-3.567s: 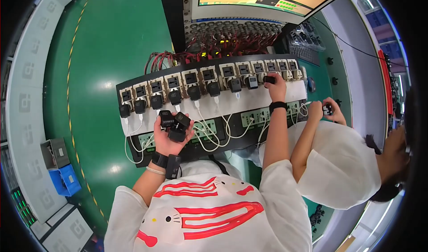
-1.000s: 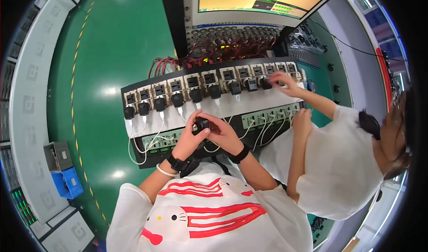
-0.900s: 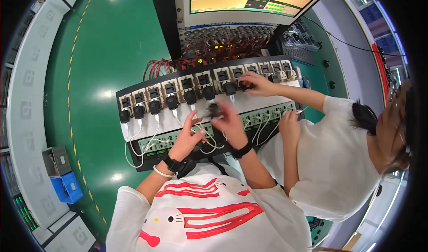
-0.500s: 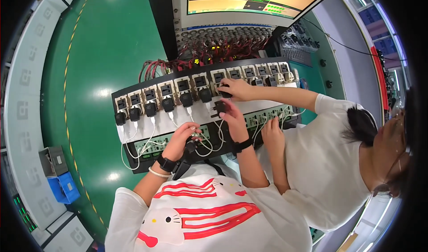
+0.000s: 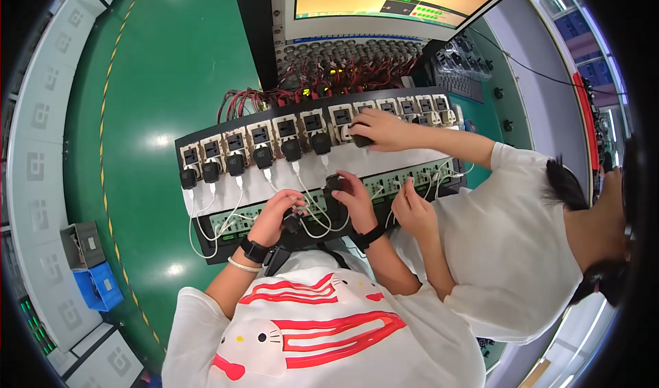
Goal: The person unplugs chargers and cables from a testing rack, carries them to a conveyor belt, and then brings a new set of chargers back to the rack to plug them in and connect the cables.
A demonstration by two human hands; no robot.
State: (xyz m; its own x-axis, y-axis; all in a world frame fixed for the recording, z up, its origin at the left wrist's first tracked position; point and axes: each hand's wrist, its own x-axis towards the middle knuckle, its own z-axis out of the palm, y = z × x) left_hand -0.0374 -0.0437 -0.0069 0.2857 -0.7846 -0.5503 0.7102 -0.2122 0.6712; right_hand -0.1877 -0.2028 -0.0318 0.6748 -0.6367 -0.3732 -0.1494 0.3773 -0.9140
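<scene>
My left hand [image 5: 272, 218] is curled over the green circuit-board strip [image 5: 221, 224], with a black plug-in charger [image 5: 293, 222] under its bent fingers. To the right, my right hand [image 5: 357, 201] pinches another black charger [image 5: 334, 183] between thumb and fingers, just above the strip and apart from the sockets. Several black chargers [image 5: 262, 157] sit in the row of sockets [image 5: 235, 142], with white cables [image 5: 299, 175] running down to the strip. A co-worker's hand [image 5: 384, 130] grips a black charger [image 5: 361, 137] at the sockets on the right.
The co-worker's other hand [image 5: 413, 213] is close to my right hand, over the strip. Behind the sockets are bundled red wires [image 5: 240, 106] and a lit screen [image 5: 384, 0]. A blue bin [image 5: 99, 288] stands on the green floor at left.
My right hand has drawn its charger down and back, away from the sockets. My left hand has barely moved. The co-worker's upper hand has shifted slightly right; their lower hand has lifted and closed.
</scene>
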